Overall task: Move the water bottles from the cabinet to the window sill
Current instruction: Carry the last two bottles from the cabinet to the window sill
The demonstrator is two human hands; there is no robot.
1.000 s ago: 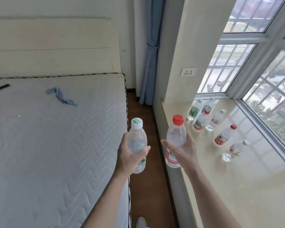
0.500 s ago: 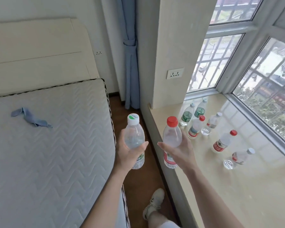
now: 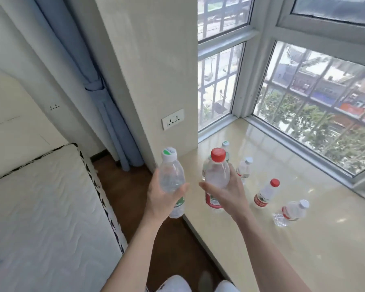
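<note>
- The person's left hand (image 3: 164,197) is gripping a clear bottle with a white and green cap (image 3: 171,180), fingers wrapped tight around its middle, and is holding it upright over the strip of dark wood floor (image 3: 139,190) between the mattress (image 3: 46,207) and the window sill (image 3: 303,239).
- The right hand (image 3: 227,194) is clamping a red-capped bottle (image 3: 217,175) the same way, thumb on the near side and fingers curling round the far side; this bottle is hanging upright just over the near edge of the sill.
- The two held bottles are sitting side by side, close but apart.
- More bottles are already standing on the sill: a green-capped one (image 3: 226,144) partly hidden behind the red cap, a white-capped one (image 3: 244,168), and another with a red cap (image 3: 266,193) further right.
- One small bottle with a red label (image 3: 291,212) is lying on its side nearest the window.
- A blue curtain (image 3: 105,102) is hanging tied back in the corner, and a wall socket (image 3: 172,122) is showing on the pillar beside the glass.
</note>
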